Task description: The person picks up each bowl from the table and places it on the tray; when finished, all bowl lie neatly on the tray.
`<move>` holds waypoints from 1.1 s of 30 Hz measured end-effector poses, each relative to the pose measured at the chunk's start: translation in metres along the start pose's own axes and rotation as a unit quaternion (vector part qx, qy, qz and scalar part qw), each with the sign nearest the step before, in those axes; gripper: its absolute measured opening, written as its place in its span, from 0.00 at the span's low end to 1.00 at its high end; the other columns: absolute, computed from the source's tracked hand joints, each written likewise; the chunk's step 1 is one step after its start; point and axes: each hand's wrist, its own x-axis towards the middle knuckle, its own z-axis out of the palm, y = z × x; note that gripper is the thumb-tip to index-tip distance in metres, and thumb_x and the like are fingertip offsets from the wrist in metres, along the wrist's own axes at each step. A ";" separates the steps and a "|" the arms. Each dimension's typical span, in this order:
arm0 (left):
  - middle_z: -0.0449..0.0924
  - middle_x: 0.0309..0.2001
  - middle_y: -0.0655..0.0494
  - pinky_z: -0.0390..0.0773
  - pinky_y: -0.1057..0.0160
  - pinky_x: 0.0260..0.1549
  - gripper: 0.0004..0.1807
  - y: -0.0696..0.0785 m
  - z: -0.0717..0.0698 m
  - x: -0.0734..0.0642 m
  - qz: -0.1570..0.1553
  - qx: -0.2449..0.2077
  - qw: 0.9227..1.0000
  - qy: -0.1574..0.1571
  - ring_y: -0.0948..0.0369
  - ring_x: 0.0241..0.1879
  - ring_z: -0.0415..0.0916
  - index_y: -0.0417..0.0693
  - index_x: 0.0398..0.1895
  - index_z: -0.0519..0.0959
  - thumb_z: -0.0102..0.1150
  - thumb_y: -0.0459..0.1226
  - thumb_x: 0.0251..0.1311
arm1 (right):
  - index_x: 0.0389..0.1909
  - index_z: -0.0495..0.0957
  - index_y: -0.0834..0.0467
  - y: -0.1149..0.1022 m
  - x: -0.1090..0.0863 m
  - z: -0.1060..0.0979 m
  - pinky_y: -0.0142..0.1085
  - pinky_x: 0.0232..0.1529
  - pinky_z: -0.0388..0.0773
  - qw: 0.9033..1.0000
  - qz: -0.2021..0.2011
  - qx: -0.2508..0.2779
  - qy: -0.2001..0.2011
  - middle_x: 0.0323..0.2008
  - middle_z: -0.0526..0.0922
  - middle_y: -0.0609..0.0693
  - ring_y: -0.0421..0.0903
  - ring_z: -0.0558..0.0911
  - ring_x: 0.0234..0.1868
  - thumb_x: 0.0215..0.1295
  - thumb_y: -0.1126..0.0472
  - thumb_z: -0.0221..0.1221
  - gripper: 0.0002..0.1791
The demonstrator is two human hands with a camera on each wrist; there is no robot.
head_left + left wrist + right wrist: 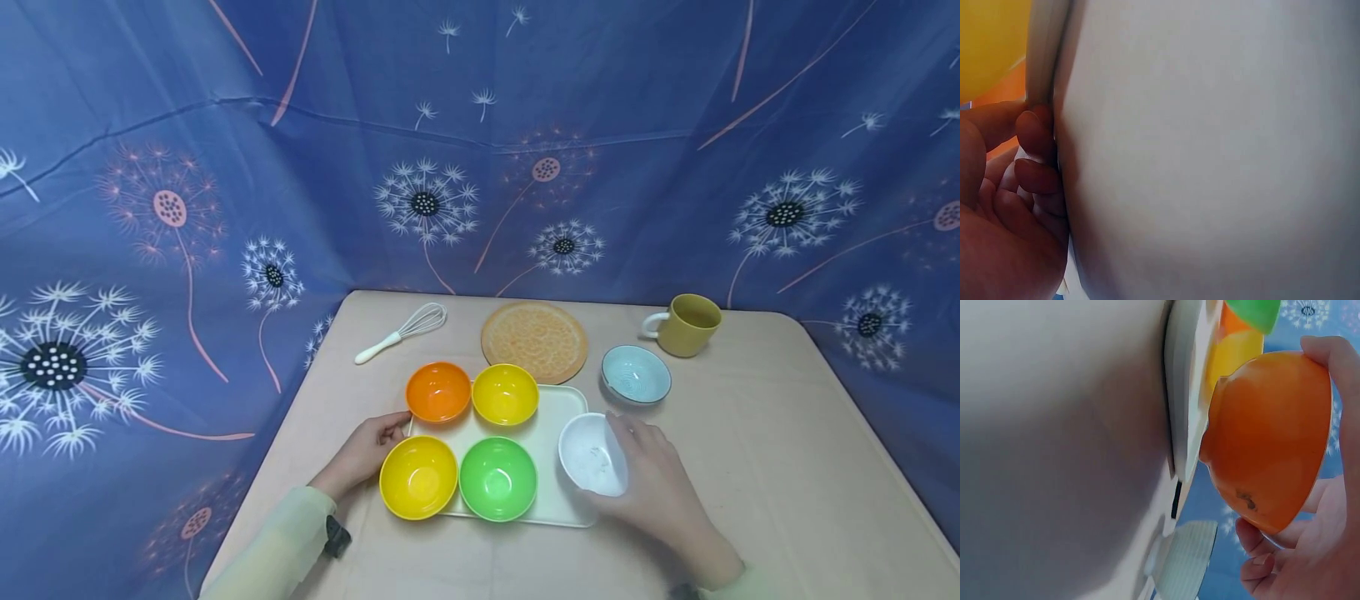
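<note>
My right hand point(652, 479) grips a bowl with a white inside point(588, 454) by its rim, over the right end of the white tray point(561, 404). The right wrist view shows that bowl's orange outside point(1266, 437), tilted, with a small dark mark low on it. At the tray's left edge, my left hand point(369, 450) holds the rim with curled fingers point(1035, 134). Four... several bowls stand on the tray: orange point(438, 392) and yellow point(506, 395) behind, another yellow bowl point(418, 477) and a green bowl point(498, 479) in front.
A pale blue bowl point(636, 375) stands right of the tray, with a mustard mug point(688, 327) behind it. A round, pizza-like mat point(534, 342) lies behind the tray. To its left is a white whisk point(401, 333). A blue dandelion-print cloth point(480, 150) hangs behind the table.
</note>
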 end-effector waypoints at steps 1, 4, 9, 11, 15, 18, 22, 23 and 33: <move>0.77 0.33 0.55 0.72 0.56 0.44 0.30 0.000 0.000 0.000 -0.001 0.000 1.000 0.000 0.57 0.37 0.74 0.45 0.74 0.74 0.64 0.29 0.68 | 0.76 0.67 0.60 -0.002 -0.001 0.002 0.64 0.61 0.65 1.000 -0.001 0.001 -0.002 0.67 0.70 0.61 0.61 0.69 0.63 0.39 0.26 0.77 0.66; 0.77 0.33 0.55 0.72 0.56 0.44 0.30 0.001 0.000 0.000 -0.005 0.001 1.000 0.001 0.57 0.38 0.73 0.45 0.74 0.74 0.64 0.29 0.68 | 0.76 0.66 0.59 -0.008 -0.005 0.010 0.62 0.62 0.65 1.000 -0.002 0.002 -0.009 0.67 0.71 0.58 0.59 0.69 0.64 0.37 0.25 0.77 0.68; 0.77 0.34 0.55 0.72 0.57 0.44 0.30 0.001 0.000 0.000 -0.003 0.003 1.000 -0.002 0.57 0.38 0.74 0.45 0.73 0.74 0.63 0.29 0.68 | 0.75 0.68 0.58 -0.015 -0.011 0.020 0.59 0.60 0.69 1.000 -0.011 -0.003 -0.008 0.66 0.72 0.56 0.55 0.71 0.61 0.34 0.23 0.76 0.68; 0.77 0.34 0.55 0.72 0.57 0.45 0.29 0.000 0.000 0.001 -0.001 0.003 1.000 -0.003 0.57 0.38 0.74 0.45 0.73 0.74 0.63 0.29 0.68 | 0.75 0.69 0.58 -0.017 -0.013 0.023 0.57 0.58 0.70 1.000 -0.020 -0.006 -0.005 0.65 0.72 0.55 0.54 0.71 0.60 0.34 0.23 0.77 0.68; 0.78 0.34 0.56 0.72 0.58 0.46 0.29 -0.001 -0.001 0.001 0.008 -0.003 1.000 -0.010 0.58 0.39 0.73 0.45 0.73 0.74 0.62 0.30 0.69 | 0.74 0.70 0.58 -0.019 -0.015 0.027 0.55 0.57 0.71 0.999 -0.031 -0.012 0.003 0.64 0.72 0.55 0.53 0.72 0.58 0.34 0.24 0.77 0.67; 0.79 0.35 0.56 0.72 0.57 0.47 0.28 -0.001 -0.004 0.000 0.014 -0.013 1.000 -0.019 0.58 0.40 0.74 0.45 0.73 0.75 0.62 0.30 0.70 | 0.73 0.70 0.58 -0.018 -0.017 0.029 0.55 0.56 0.71 0.999 -0.040 -0.011 0.010 0.63 0.73 0.55 0.53 0.72 0.58 0.35 0.24 0.77 0.66; 0.80 0.36 0.56 0.72 0.56 0.50 0.27 -0.001 -0.007 -0.001 0.017 -0.027 0.999 -0.029 0.57 0.43 0.75 0.44 0.72 0.76 0.62 0.29 0.69 | 0.73 0.71 0.59 -0.015 -0.020 0.033 0.54 0.56 0.72 0.998 -0.056 -0.003 0.017 0.63 0.74 0.54 0.52 0.73 0.58 0.36 0.26 0.78 0.65; 0.80 0.36 0.56 0.72 0.56 0.50 0.27 -0.002 -0.008 -0.001 0.018 -0.030 0.999 -0.030 0.57 0.43 0.74 0.44 0.71 0.76 0.62 0.29 0.69 | 0.73 0.70 0.59 -0.014 -0.020 0.033 0.54 0.56 0.71 0.998 -0.057 -0.002 0.017 0.63 0.74 0.53 0.52 0.73 0.58 0.35 0.26 0.78 0.65; 0.78 0.33 0.54 0.72 0.57 0.47 0.28 -0.005 -0.008 0.001 0.024 -0.041 0.998 -0.033 0.56 0.38 0.74 0.43 0.72 0.75 0.62 0.27 0.67 | 0.77 0.66 0.53 -0.008 -0.021 0.032 0.53 0.58 0.70 0.999 -0.048 -0.010 -0.011 0.67 0.71 0.49 0.49 0.70 0.61 0.33 0.16 0.71 0.71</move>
